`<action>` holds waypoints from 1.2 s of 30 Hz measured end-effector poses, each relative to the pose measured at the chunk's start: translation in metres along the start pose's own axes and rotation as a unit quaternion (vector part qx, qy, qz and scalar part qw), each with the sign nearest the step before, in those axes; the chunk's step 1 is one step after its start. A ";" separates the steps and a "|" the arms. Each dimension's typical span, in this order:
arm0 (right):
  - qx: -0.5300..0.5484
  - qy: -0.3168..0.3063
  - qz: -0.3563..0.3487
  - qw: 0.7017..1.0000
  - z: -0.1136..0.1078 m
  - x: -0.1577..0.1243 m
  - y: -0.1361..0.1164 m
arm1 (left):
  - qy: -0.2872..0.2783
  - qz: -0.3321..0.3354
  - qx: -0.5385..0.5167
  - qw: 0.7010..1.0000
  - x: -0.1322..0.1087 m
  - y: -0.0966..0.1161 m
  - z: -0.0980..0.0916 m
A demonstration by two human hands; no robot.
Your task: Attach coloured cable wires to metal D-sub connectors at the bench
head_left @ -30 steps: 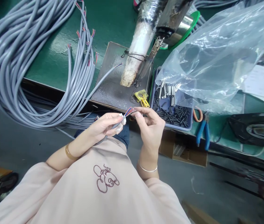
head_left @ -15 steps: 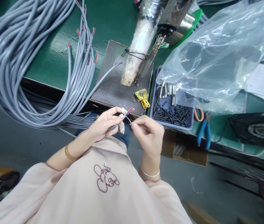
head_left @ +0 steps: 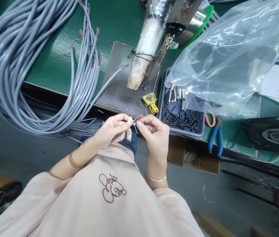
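Note:
My left hand (head_left: 111,129) is closed around the end of a grey cable, with a taped fingertip beside it. Short coloured wires (head_left: 137,118) stick out of that cable end. My right hand (head_left: 154,133) pinches those wire tips between thumb and forefinger. Both hands are held close together just below the front edge of the green bench (head_left: 55,62).
A big coil of grey cables (head_left: 18,59) covers the bench's left side. Ahead lie a dark metal plate (head_left: 119,85), a wrapped tool (head_left: 144,56), a yellow clip (head_left: 150,101), a blue tray of black sleeves (head_left: 182,117), a clear plastic bag (head_left: 228,56) and blue pliers (head_left: 214,138).
My right hand pulled down and away from the wire tips, then came back up and pinched them again. My left hand stayed almost still.

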State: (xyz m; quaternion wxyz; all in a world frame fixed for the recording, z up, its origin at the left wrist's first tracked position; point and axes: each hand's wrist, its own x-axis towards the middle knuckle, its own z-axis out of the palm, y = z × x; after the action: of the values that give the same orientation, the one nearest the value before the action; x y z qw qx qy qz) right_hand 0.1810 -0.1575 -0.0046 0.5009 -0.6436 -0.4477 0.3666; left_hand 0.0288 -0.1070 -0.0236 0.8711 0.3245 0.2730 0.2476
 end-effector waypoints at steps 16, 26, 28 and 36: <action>0.030 0.013 0.016 0.999 0.003 0.001 0.003 | 0.011 0.026 0.037 0.999 -0.001 -0.003 0.002; -0.072 0.046 -0.099 0.991 0.006 -0.008 0.002 | 0.105 0.084 0.081 0.988 -0.003 0.001 0.011; -0.099 0.034 -0.124 0.987 0.004 -0.009 0.002 | 0.141 0.121 0.129 0.974 -0.004 0.003 0.014; -0.176 0.037 -0.198 0.964 0.003 -0.012 0.003 | 0.134 0.169 0.201 0.956 -0.008 0.001 0.019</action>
State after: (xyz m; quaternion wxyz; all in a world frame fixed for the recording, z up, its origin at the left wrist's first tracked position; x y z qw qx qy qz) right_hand 0.1751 -0.1687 -0.0081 0.4587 -0.6331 -0.6049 0.1514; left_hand 0.0350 -0.1195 -0.0080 0.6888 0.4981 0.3723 0.3726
